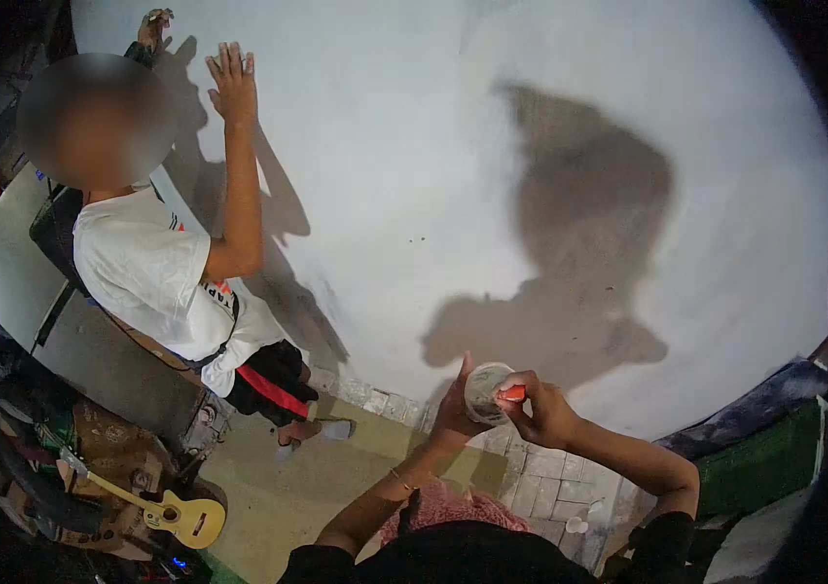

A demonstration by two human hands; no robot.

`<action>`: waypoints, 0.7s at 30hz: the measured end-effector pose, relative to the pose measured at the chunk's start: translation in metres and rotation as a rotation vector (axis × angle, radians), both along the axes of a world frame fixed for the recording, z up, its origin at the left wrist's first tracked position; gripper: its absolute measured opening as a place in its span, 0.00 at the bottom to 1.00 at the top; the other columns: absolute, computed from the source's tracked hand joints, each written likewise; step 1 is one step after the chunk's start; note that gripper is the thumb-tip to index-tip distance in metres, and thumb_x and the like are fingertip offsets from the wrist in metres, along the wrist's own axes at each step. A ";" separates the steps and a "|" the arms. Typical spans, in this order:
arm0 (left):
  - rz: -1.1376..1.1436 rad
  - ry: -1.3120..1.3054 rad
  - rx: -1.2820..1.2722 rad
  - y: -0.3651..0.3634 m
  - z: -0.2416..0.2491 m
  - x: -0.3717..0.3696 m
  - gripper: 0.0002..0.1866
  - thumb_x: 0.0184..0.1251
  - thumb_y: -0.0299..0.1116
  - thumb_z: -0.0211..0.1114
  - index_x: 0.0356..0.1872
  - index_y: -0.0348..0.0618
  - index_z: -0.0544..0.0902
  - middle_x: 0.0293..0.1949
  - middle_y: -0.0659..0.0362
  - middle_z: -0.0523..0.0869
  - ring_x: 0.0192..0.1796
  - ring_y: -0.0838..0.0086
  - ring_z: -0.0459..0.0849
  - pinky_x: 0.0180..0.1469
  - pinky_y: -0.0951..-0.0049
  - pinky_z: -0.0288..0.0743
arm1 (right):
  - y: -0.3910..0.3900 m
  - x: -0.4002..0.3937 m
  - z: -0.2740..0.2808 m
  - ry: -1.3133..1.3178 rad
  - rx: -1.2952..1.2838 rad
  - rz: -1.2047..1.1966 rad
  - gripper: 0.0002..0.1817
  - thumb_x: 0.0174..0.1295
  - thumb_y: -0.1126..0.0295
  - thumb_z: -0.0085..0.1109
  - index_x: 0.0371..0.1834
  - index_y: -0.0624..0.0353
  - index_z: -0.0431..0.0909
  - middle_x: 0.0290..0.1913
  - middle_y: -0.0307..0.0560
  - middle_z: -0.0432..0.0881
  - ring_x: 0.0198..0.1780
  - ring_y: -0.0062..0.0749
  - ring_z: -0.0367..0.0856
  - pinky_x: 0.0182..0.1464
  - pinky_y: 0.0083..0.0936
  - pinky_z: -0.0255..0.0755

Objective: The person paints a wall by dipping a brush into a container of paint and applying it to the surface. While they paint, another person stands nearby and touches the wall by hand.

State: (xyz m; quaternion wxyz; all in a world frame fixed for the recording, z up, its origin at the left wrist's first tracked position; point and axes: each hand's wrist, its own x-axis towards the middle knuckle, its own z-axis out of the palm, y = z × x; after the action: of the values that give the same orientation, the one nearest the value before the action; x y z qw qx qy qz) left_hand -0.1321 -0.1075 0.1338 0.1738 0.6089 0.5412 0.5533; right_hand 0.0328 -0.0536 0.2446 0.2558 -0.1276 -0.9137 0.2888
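In front of my body, my left hand (455,412) holds a round, pale plastic cup (478,385) from its left side, with the thumb pointing up along it. The cup's mouth faces me, and its inside looks greyish. My right hand (548,417) is closed around the orange-red handle (512,393) of a small tool at the cup's right side. The far end of that tool is hidden, so its kind cannot be made out. Both hands are close together, in front of the lower part of a white wall (385,195).
On the left, a person in a white shirt (142,263) stands close to the wall, hands raised against or near it. A yellow toy-like guitar (190,521) lies lower left. Tiled floor (542,482) runs below my hands; a green panel (764,462) stands at right.
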 end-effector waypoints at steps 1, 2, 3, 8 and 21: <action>0.001 0.024 -0.011 0.001 0.000 0.000 0.65 0.36 0.43 0.82 0.73 0.37 0.44 0.51 0.50 0.80 0.52 0.59 0.81 0.54 0.64 0.75 | 0.000 0.001 -0.001 -0.001 0.001 0.001 0.20 0.59 0.80 0.59 0.51 0.61 0.60 0.42 0.55 0.79 0.39 0.44 0.83 0.40 0.32 0.77; 0.002 0.023 -0.011 0.000 -0.001 0.000 0.65 0.36 0.43 0.82 0.73 0.37 0.44 0.51 0.50 0.80 0.52 0.59 0.81 0.54 0.64 0.75 | 0.001 0.002 -0.003 0.027 -0.013 -0.004 0.20 0.59 0.81 0.58 0.51 0.61 0.60 0.42 0.55 0.79 0.39 0.43 0.83 0.39 0.31 0.76; -0.001 0.012 -0.008 -0.004 0.007 0.001 0.64 0.37 0.43 0.82 0.72 0.37 0.46 0.51 0.51 0.80 0.52 0.59 0.80 0.55 0.64 0.75 | 0.002 0.002 -0.003 0.055 -0.029 -0.010 0.20 0.59 0.82 0.58 0.50 0.61 0.60 0.42 0.55 0.79 0.39 0.42 0.83 0.39 0.30 0.76; -0.033 0.027 -0.133 -0.001 -0.009 -0.002 0.62 0.41 0.47 0.81 0.72 0.40 0.47 0.55 0.55 0.79 0.56 0.68 0.80 0.60 0.67 0.73 | 0.000 0.005 0.012 0.163 -0.047 -0.102 0.19 0.60 0.78 0.58 0.51 0.62 0.60 0.34 0.56 0.80 0.30 0.43 0.81 0.31 0.32 0.73; -0.038 0.110 -0.058 0.002 0.010 0.006 0.52 0.39 0.44 0.81 0.66 0.41 0.61 0.54 0.53 0.78 0.56 0.62 0.79 0.58 0.65 0.74 | 0.003 0.027 0.031 0.085 -0.324 -0.182 0.18 0.62 0.78 0.56 0.49 0.62 0.59 0.38 0.54 0.80 0.37 0.33 0.82 0.41 0.29 0.75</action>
State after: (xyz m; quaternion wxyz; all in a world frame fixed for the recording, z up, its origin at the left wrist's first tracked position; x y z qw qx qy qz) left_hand -0.1258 -0.1054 0.1442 0.1720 0.6433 0.5539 0.4997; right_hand 0.0598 -0.0503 0.2755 0.2953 -0.2371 -0.8282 0.4130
